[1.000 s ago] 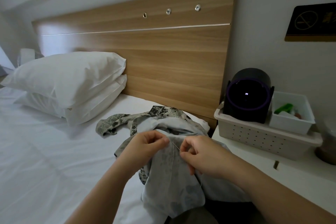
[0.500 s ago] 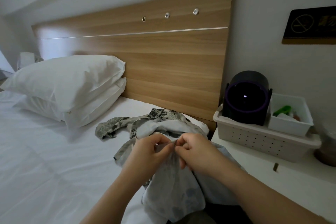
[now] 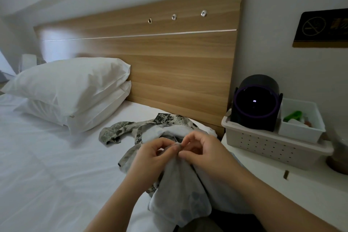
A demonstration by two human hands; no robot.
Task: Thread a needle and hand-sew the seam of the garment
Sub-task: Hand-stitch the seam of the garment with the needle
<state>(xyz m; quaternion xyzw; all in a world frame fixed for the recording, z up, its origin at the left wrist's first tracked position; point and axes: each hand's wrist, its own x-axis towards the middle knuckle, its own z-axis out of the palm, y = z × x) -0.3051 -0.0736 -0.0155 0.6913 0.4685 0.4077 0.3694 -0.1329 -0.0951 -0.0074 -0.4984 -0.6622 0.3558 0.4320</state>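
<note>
I see left hand pinching garment fold, right hand pinching same fold; needle unseen. Garment likely soft, limp, light: I'd grip near seam.

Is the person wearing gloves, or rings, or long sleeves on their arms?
No. The left hand and the right hand are bare, with no gloves and no rings that show. The left forearm and right forearm are bare too: no sleeves, watch or bracelet in view.
</note>
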